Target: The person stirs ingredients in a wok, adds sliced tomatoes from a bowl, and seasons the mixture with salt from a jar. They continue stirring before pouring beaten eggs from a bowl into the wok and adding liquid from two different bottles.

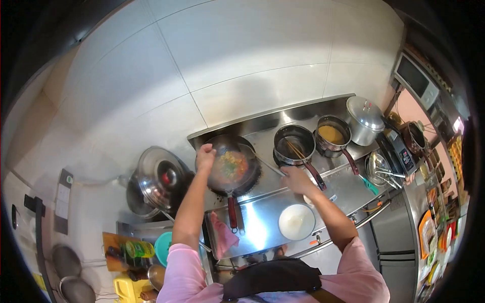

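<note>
Over the left side of a dark wok (pixel 249 181) is my left hand (pixel 205 157), its fingers drawn together; whatever they may hold is too small to make out. Chopped red, yellow and green food (pixel 232 166) lies in the wok, blurred by steam. My right hand (pixel 298 180) is closed on the handle of a metal utensil (pixel 267 164), whose far end reaches into the wok. The wok's handle (pixel 232 214) points toward me, untouched. A white bowl (pixel 296 222) stands on the steel counter below my right hand.
Right of the wok are a dark pot (pixel 294 140) with chopsticks, a pot of yellowish liquid (pixel 331 134) and a lidded steel pot (pixel 365 120). A large domed lid (pixel 160 177) stands at left. A pink cloth (pixel 224 236) lies on the counter (pixel 255 227).
</note>
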A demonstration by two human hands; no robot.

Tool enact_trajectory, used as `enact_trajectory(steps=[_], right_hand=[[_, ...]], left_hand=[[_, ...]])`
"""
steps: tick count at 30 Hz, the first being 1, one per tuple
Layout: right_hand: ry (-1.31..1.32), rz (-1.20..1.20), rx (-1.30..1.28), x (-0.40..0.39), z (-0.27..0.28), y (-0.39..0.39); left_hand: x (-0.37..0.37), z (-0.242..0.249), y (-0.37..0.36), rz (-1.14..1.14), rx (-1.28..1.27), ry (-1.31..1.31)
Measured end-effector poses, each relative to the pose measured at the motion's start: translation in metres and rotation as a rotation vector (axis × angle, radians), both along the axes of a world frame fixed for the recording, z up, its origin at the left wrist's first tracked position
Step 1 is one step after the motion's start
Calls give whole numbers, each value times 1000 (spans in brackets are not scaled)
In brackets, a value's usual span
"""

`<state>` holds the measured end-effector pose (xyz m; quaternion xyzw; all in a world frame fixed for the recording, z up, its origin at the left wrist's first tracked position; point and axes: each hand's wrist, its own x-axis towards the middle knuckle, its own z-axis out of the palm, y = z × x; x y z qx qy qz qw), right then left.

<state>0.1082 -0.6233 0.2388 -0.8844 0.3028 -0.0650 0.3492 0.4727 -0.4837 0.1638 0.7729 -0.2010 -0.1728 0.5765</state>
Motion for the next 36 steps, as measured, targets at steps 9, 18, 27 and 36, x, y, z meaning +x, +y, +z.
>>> enact_trajectory(steps=[9,18,27,36], right_hand=[[543,416,-190,115,60,-40],[410,492,-622,123,67,-7],[791,565,-287,168,97,-36],[560,454,-217,176,77,-1]], left_hand=[[-31,-20,48,-60,-500,376],[-66,-30,106,217,-414,368],[-210,-138,173,327,-305,621],[-216,-106,159,-112,-232,796]])
